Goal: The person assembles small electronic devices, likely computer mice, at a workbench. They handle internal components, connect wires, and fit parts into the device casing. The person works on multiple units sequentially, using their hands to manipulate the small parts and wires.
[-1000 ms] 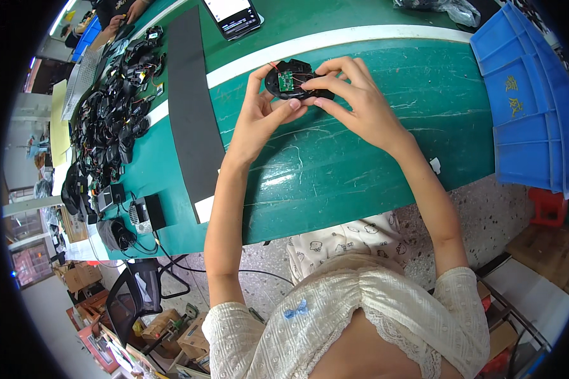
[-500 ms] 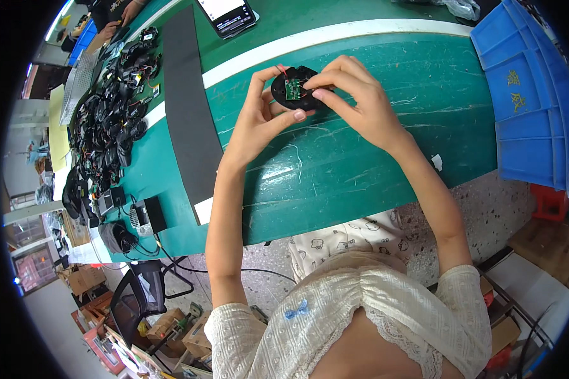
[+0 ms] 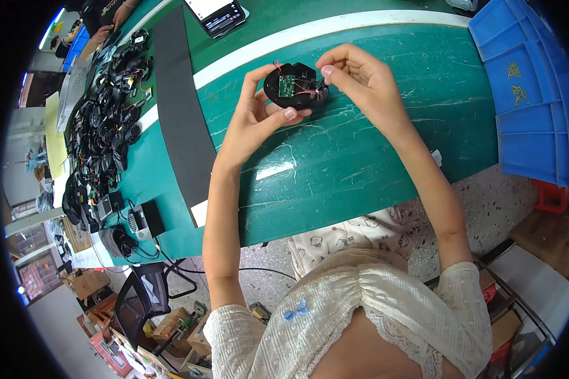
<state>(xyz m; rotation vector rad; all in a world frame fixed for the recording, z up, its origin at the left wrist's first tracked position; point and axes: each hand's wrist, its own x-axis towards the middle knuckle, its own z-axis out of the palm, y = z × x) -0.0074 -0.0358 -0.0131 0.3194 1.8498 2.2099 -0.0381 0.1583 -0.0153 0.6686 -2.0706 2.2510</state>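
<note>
My left hand [image 3: 259, 114] grips a round black plastic housing [image 3: 274, 95] by its left and lower rim, holding it above the green table. A small green circuit board [image 3: 286, 86] sits inside the housing, open side up. Thin red wires [image 3: 310, 92] run from the board toward the right rim, and a short red wire [image 3: 277, 65] sticks out at the top left. Beside the right rim, my right hand [image 3: 360, 79] is closed in a pinch of thumb and forefinger. A small dark part shows by those fingertips; its kind cannot be made out.
A pile of black housings with wires [image 3: 107, 120] covers the table's left side, beyond a dark grey strip [image 3: 182, 107]. A phone [image 3: 216, 16] lies at the back. Blue plastic bins [image 3: 531, 95] stand at right. Another person's hand [image 3: 121, 14] shows at far left.
My right hand has drawn back from the middle of the housing to its right rim. The housing has shifted slightly left, and more of the red wires now shows.
</note>
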